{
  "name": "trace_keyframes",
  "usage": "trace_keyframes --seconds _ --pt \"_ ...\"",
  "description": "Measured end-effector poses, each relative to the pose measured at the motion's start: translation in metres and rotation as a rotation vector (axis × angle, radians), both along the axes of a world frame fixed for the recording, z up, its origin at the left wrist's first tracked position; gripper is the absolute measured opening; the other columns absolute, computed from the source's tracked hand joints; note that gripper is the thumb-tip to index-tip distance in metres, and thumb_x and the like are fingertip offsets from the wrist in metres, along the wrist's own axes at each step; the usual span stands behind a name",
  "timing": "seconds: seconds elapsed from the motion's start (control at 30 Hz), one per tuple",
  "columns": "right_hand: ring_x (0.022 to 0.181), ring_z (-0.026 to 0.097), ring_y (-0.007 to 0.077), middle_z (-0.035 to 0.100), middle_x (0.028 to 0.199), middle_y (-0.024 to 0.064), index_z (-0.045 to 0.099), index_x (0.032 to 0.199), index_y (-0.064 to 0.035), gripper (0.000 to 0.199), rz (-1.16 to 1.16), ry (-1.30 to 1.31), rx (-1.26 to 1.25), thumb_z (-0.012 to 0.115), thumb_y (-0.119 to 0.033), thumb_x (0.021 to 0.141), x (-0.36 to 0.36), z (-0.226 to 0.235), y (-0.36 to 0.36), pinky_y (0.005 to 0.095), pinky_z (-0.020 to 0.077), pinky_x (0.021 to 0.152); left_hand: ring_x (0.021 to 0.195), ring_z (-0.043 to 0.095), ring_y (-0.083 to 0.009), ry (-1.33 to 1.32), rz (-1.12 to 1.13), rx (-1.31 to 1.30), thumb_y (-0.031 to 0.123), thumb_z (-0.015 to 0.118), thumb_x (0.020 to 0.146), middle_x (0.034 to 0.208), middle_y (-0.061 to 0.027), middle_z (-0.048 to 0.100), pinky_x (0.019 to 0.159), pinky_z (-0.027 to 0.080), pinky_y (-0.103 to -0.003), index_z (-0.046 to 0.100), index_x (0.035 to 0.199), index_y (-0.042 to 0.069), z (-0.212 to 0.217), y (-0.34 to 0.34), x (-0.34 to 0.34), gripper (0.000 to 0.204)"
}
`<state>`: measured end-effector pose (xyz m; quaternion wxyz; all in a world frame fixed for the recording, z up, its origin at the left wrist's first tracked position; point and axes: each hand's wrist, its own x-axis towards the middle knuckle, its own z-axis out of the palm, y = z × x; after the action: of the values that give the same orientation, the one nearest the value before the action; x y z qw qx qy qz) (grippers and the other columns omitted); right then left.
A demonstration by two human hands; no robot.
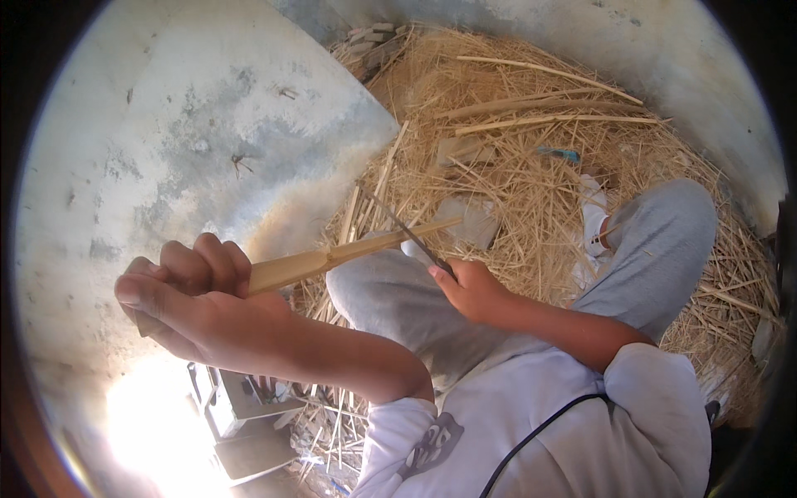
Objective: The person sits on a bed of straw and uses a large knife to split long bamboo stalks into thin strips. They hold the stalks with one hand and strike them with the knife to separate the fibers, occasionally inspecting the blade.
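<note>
A flat strip of split bamboo (290,268) is gripped near its left end by my left hand (199,290), with the fingers wrapped round it. The strip slants up to the right across my lap, and its far end is narrower. In my right hand (473,290) is a knife (407,228), held by its dark handle with the blade pointing up and left. The blade crosses the strip toward its narrow end and seems to touch it. Part of the handle is hidden inside my right fist.
Bamboo shavings (531,191) cover the floor around my legs. Long bamboo strips (556,120) lie toward the far wall, near a small blue object (560,154). A stained wall (207,124) stands close on the left. Below my left arm is a light-coloured box-like object (241,407).
</note>
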<state>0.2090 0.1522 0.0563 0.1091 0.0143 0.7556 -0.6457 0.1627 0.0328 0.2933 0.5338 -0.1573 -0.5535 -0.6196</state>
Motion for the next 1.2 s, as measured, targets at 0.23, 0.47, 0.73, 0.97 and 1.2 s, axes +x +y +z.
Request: trace_keyframes --seconds 0.23,0.47,0.73,0.97,1.2 --pt "0.070 0.067 0.0422 0.064 0.072 0.0261 0.060 0.097 0.0048 0.046 -0.082 0.147 -0.060 0.051 -0.040 0.102 0.017 -0.006 -0.003 0.0484 0.0501 0.065 0.044 0.021 -0.0042 -0.014 -0.085 0.029 0.043 0.062 0.100 0.054 0.0057 0.027 0.040 0.013 -0.023 0.044 0.079 0.013 -0.002 0.033 0.015 0.041" --pt "0.063 0.064 0.0431 0.062 0.065 0.0242 0.057 0.099 0.0026 0.039 -0.033 0.413 -0.073 0.055 -0.036 0.101 0.033 0.008 -0.017 0.0491 0.0496 0.060 0.047 0.027 -0.0056 -0.052 0.165 0.219 0.027 0.055 0.105 0.060 0.0044 0.034 0.041 0.020 -0.024 0.049 0.084 0.010 -0.001 0.029 0.011 0.028" --pt "0.059 0.062 0.0376 0.059 0.063 0.0216 0.057 0.094 0.0006 0.033 -0.033 0.476 -0.053 0.056 -0.031 0.101 0.027 0.012 -0.034 0.0439 0.0483 0.059 0.052 0.031 -0.0064 -0.265 0.460 0.344 0.039 0.048 0.106 0.063 0.0034 0.035 0.045 0.022 -0.024 0.044 0.077 0.013 0.013 0.021 -0.010 0.040" --pt "0.056 0.055 0.0197 0.056 0.060 0.0112 0.061 0.092 0.0016 0.044 -0.092 0.205 -0.126 0.051 -0.039 0.103 0.012 0.002 -0.007 0.0392 0.0442 0.058 0.067 0.041 -0.0181 0.102 -0.420 -0.062 0.060 0.038 0.104 0.077 -0.0055 0.044 0.060 0.036 -0.031 0.047 0.089 0.013 -0.012 -0.019 -0.009 0.050" --pt "0.058 0.056 0.0236 0.058 0.067 0.0135 0.061 0.091 0.0025 0.045 -0.037 0.133 -0.118 0.049 -0.039 0.104 0.001 0.011 0.011 0.0397 0.0449 0.060 0.053 0.034 -0.0096 0.011 -0.731 -0.109 0.049 0.045 0.105 0.069 0.0017 0.042 0.046 0.030 -0.024 0.058 0.098 0.012 -0.005 -0.023 -0.026 0.040"
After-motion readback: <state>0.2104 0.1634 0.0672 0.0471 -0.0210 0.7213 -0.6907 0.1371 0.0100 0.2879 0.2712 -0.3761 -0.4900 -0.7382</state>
